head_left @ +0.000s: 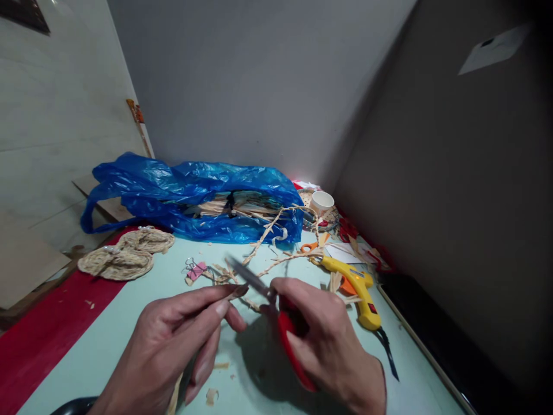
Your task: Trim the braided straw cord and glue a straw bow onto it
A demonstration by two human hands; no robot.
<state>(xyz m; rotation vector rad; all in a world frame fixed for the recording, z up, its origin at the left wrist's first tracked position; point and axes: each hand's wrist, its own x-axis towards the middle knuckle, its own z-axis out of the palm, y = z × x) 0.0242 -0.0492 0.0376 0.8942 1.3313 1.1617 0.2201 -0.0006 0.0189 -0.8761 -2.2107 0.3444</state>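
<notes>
My right hand [332, 340] is closed round a pair of red-handled scissors [254, 279], whose blades point up and to the left. Between the thumb and fingers of my left hand [173, 334] is a thin dried fibre strip [237, 293], its tip close to the blades. I cannot tell whether the blades touch it. More of a pale strip hangs below the left palm. Just beyond both hands, a twisted fibre cord [261, 239] lies in a loose loop on the pale green table. Left of it is a pink binder clip [197, 270].
A blue plastic bag [233, 173] with dried fibre bundles lies at the back. Woven fibre slippers [116, 263] sit at left. On the right are a yellow glue gun [356, 282], a white cup [322, 200] and orange-handled scissors [309, 248]. Grey walls close off the back and right.
</notes>
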